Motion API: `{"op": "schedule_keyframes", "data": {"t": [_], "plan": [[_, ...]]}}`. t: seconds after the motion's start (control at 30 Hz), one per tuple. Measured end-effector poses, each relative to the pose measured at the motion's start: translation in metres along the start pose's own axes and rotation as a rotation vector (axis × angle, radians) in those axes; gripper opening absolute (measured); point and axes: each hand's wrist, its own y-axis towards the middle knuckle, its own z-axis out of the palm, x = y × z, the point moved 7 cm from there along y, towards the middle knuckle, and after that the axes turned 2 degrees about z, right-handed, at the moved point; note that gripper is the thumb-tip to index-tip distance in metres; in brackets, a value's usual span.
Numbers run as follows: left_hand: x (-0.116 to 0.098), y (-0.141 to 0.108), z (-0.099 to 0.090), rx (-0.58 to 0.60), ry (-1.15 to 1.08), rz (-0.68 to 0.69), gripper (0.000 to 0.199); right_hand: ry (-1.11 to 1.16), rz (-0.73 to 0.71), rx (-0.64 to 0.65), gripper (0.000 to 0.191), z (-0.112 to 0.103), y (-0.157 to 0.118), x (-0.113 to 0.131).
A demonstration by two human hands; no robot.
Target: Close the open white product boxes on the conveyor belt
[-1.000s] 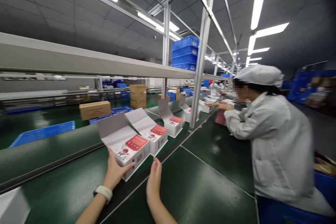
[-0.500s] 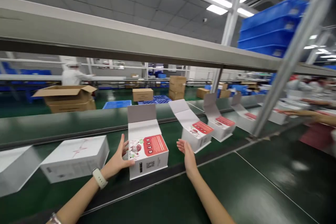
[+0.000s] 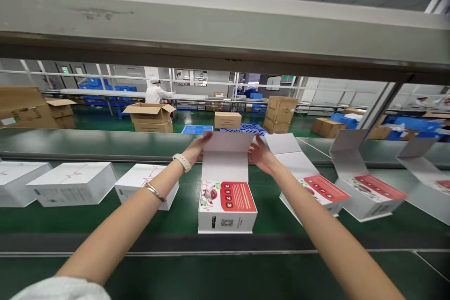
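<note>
The raised lid [image 3: 226, 157] of the box [image 3: 228, 204] stands on its far side, between both hands. Left hand [image 3: 195, 149] touches its left edge, grip unclear; right hand [image 3: 262, 154], fingers parted, flanks its right

The open box [image 3: 225, 223] is white, its top bearing a red panel [image 3: 242, 197] with white print, white numerals in darker discs, and a red-and-green cartoon figure [image 3: 209, 193]; a black-and-white QR code [image 3: 227, 222] marks the front. Closed white boxes [image 3: 75, 183] carry a thin reddish zigzag. The belt [image 3: 189, 218] is deep green, the watch strap [image 3: 183, 162] cream, the bracelet [image 3: 154, 191] silvery
</note>
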Motion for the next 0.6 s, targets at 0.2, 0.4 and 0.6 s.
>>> {"op": "schedule_keyframes", "data": {"t": [0.2,0.4,0.6], "plan": [[-0.017,-0.089,0.029,0.430,0.881,0.484,0.036,-0.433,-0.003,0.165,0.056,0.015,-0.090,0.000],[0.023,-0.142,0.031,0.441,1.239,0.642,0.050,-0.859,-0.245,0.147,0.089,0.011,-0.124,-0.031],[0.056,-0.153,0.029,0.288,1.218,0.571,0.046,-1.249,-0.557,0.169,0.062,0.011,-0.124,-0.072]]}}
